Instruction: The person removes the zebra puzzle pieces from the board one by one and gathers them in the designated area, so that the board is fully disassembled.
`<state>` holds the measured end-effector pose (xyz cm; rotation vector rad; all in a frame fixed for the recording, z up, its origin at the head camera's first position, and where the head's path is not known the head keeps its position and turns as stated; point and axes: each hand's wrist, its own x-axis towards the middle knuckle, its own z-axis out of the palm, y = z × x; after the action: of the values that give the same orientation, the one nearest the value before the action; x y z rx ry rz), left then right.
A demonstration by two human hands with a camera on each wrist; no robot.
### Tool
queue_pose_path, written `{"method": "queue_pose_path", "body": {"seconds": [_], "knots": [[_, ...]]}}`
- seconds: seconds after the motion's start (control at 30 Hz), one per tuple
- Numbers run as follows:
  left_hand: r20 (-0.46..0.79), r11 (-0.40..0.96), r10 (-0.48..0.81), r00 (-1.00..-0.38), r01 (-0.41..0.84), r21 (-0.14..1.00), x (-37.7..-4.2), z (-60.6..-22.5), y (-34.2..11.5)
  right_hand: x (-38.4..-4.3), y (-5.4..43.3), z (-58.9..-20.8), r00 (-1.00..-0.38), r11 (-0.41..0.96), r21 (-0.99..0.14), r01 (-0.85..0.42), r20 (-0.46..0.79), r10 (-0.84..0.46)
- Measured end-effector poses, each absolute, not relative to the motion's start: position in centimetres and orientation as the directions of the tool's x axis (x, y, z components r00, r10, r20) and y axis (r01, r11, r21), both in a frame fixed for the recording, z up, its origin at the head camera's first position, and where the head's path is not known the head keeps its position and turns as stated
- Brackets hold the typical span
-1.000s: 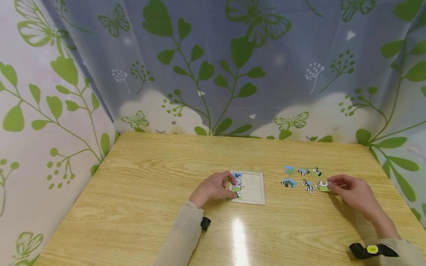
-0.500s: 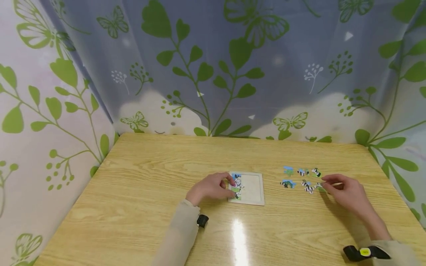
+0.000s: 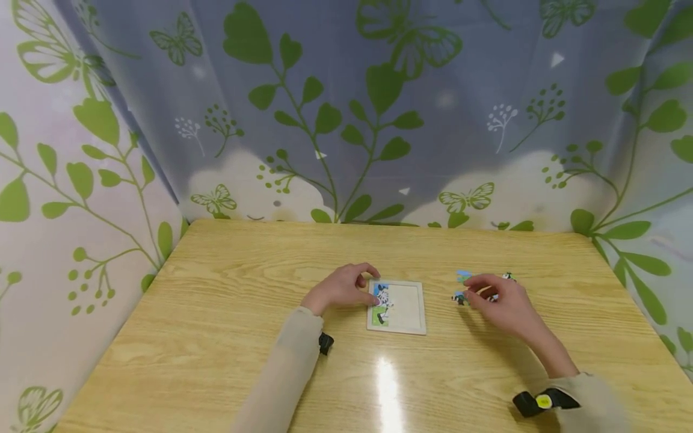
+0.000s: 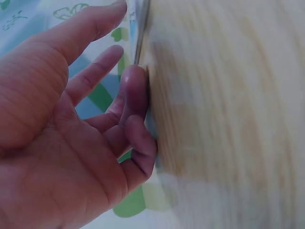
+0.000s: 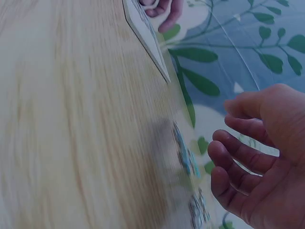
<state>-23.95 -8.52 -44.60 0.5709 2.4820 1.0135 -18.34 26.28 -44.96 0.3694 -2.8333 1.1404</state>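
Note:
A small jigsaw tray (image 3: pixel 407 332) with a pale rim lies on the table, its left strip filled with zebra puzzle pieces (image 3: pixel 382 304). My left hand (image 3: pixel 343 287) is at the tray's left side, thumb over the left rim and index finger by the far left corner. In the left wrist view its fingers are loosely bent, the lower ones against the tabletop. My right hand (image 3: pixel 503 304) hovers over loose puzzle pieces (image 3: pixel 460 297) right of the tray and covers some of them. Its fingers are loosely curved, and the right wrist view shows nothing between them.
The wooden table (image 3: pixel 243 288) extends around the tray on every side. A patterned curtain (image 3: pixel 325 120) with leaves and butterflies hangs behind and at both sides. Loose pieces (image 5: pixel 186 150) lie flat below my right fingers in the right wrist view.
My right hand has moved left from the rightmost loose piece to above the left ones. The left hand has shifted slightly away from me, its index finger coming off the filled strip.

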Motion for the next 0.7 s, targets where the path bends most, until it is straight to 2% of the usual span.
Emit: {"method": "queue_pose_path", "body": {"seconds": [0.23,0.7], "knots": [[-0.216,0.681,0.501,-0.838,0.228,0.696,-23.9,-44.7,-8.3,-19.4,22.7,-45.4,-0.948,0.649,-0.696,-0.307,0.162,-0.275],[-0.229,0.702,0.471,-0.852,0.205,0.682,-23.9,-44.9,-8.1,-20.9,16.7,-46.3,-0.931,0.607,-0.745,-0.277,0.054,-0.360]]}}
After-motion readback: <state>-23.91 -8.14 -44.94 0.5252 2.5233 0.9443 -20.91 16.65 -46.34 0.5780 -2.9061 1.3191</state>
